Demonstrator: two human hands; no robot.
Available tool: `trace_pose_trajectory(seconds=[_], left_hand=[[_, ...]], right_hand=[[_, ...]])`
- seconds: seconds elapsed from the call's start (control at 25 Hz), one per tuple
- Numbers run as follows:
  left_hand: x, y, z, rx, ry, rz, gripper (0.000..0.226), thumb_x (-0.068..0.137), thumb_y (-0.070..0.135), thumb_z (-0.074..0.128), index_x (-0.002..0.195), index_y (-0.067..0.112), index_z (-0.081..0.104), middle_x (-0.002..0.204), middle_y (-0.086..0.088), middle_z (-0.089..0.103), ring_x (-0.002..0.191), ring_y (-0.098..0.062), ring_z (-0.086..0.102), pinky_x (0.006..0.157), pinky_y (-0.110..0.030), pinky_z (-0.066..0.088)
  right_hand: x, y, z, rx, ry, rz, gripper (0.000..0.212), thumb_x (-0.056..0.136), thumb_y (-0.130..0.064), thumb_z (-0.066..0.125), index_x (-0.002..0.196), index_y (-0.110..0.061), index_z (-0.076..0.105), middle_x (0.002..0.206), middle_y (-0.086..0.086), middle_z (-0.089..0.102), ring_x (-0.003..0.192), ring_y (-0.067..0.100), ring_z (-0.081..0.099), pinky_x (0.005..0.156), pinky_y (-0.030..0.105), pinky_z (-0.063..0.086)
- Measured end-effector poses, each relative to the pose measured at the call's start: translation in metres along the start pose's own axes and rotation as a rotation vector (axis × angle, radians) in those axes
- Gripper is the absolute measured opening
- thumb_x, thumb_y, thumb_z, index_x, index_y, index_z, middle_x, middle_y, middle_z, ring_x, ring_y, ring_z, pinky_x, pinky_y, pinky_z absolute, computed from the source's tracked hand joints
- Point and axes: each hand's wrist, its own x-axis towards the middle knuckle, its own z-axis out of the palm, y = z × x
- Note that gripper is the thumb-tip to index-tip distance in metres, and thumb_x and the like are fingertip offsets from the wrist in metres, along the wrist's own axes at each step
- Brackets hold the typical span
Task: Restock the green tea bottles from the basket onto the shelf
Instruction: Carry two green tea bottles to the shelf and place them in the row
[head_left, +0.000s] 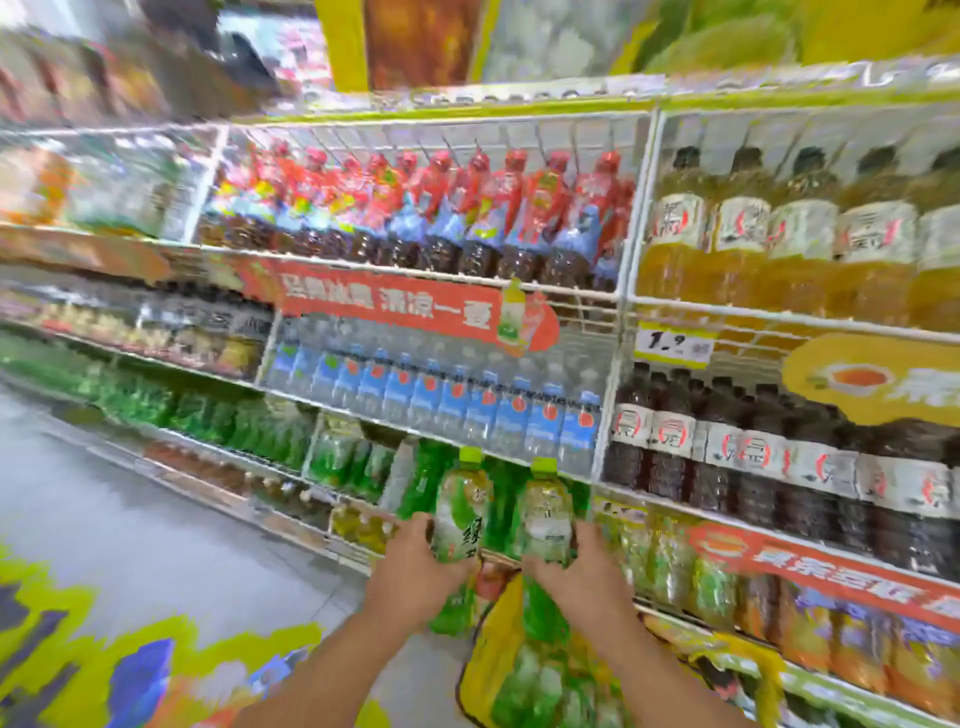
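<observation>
The drinks shelf (519, 291) filled the upper and right frame, the yellow basket (493, 660) sat at bottom centre, and above it the left hand (415, 566) and right hand (582, 566) each grasped an upright green tea bottle (460, 509), the right one (548, 514) just beside it.

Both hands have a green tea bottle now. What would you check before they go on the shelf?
1. Left hand grips the left bottle: ok.
2. Right hand grips the right bottle: ok.
3. Both bottles upright, caps on top: ok.
4. Free slot on the green tea shelf: cannot tell, blurred.
5. Basket below holds more bottles: ok.
</observation>
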Motion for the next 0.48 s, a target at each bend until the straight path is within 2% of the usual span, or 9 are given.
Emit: trace_pose_trajectory(seconds=[0.08, 0.16, 0.24, 0.32, 0.36, 0.44, 0.48], left_hand=[[-0.046, -0.004, -0.072, -0.045, 0.146, -0.052, 0.044, 0.068, 0.047, 0.089, 0.093, 0.027, 0.058, 0.085, 0.012, 0.065, 0.079, -0.012, 0.064, 0.065, -0.027, 0.043], [-0.098, -0.019, -0.136, -0.062, 0.299, -0.130, 0.041, 0.066, 0.040, 0.092, 0.085, 0.024, 0.059, 0.079, 0.012, 0.066, 0.071, -0.001, 0.062, 0.058, -0.020, 0.041], [-0.144, -0.041, -0.190, -0.045, 0.381, -0.228, 0.042, 0.064, 0.035, 0.095, 0.077, 0.024, 0.057, 0.073, 0.015, 0.066, 0.061, 0.010, 0.058, 0.052, -0.012, 0.037], [-0.149, -0.052, -0.237, -0.001, 0.388, -0.255, 0.041, 0.062, 0.035, 0.096, 0.075, 0.024, 0.059, 0.064, 0.019, 0.066, 0.055, 0.015, 0.058, 0.048, -0.008, 0.036], [-0.145, -0.061, -0.254, 0.006, 0.392, -0.236, 0.040, 0.063, 0.037, 0.096, 0.079, 0.023, 0.062, 0.065, 0.017, 0.068, 0.058, 0.011, 0.061, 0.051, -0.011, 0.040], [-0.129, -0.077, -0.271, 0.010, 0.357, -0.171, 0.045, 0.064, 0.038, 0.095, 0.092, 0.020, 0.064, 0.083, 0.008, 0.073, 0.075, -0.009, 0.068, 0.067, -0.028, 0.053], [-0.122, -0.085, -0.270, -0.003, 0.349, -0.154, 0.048, 0.064, 0.038, 0.095, 0.096, 0.020, 0.064, 0.090, 0.004, 0.072, 0.082, -0.018, 0.069, 0.074, -0.034, 0.055]], right_hand=[[-0.023, -0.050, 0.014, 0.035, -0.069, -0.083, 0.038, 0.072, -0.045, 0.083, 0.100, -0.034, 0.060, 0.087, -0.015, 0.065, 0.084, 0.015, 0.065, 0.065, 0.026, 0.046], [-0.053, -0.092, 0.024, 0.051, -0.162, -0.111, 0.039, 0.073, -0.042, 0.085, 0.102, -0.025, 0.065, 0.093, -0.005, 0.071, 0.086, 0.019, 0.066, 0.072, 0.031, 0.051], [-0.091, -0.119, 0.028, 0.017, -0.244, -0.182, 0.046, 0.068, -0.054, 0.083, 0.101, -0.027, 0.066, 0.094, -0.007, 0.073, 0.081, 0.012, 0.065, 0.068, 0.029, 0.050], [-0.111, -0.141, 0.030, -0.004, -0.297, -0.258, 0.056, 0.057, -0.067, 0.077, 0.102, -0.036, 0.066, 0.091, -0.017, 0.071, 0.079, 0.002, 0.065, 0.063, 0.023, 0.049], [-0.119, -0.149, 0.033, 0.005, -0.308, -0.283, 0.056, 0.053, -0.069, 0.076, 0.101, -0.041, 0.065, 0.091, -0.020, 0.071, 0.080, -0.003, 0.064, 0.064, 0.020, 0.050], [-0.135, -0.162, 0.039, 0.052, -0.316, -0.281, 0.047, 0.054, -0.063, 0.080, 0.095, -0.046, 0.063, 0.088, -0.025, 0.071, 0.079, -0.008, 0.065, 0.066, 0.016, 0.052], [-0.142, -0.167, 0.043, 0.074, -0.337, -0.268, 0.043, 0.057, -0.059, 0.082, 0.094, -0.047, 0.062, 0.085, -0.028, 0.071, 0.076, -0.011, 0.065, 0.062, 0.011, 0.050]])
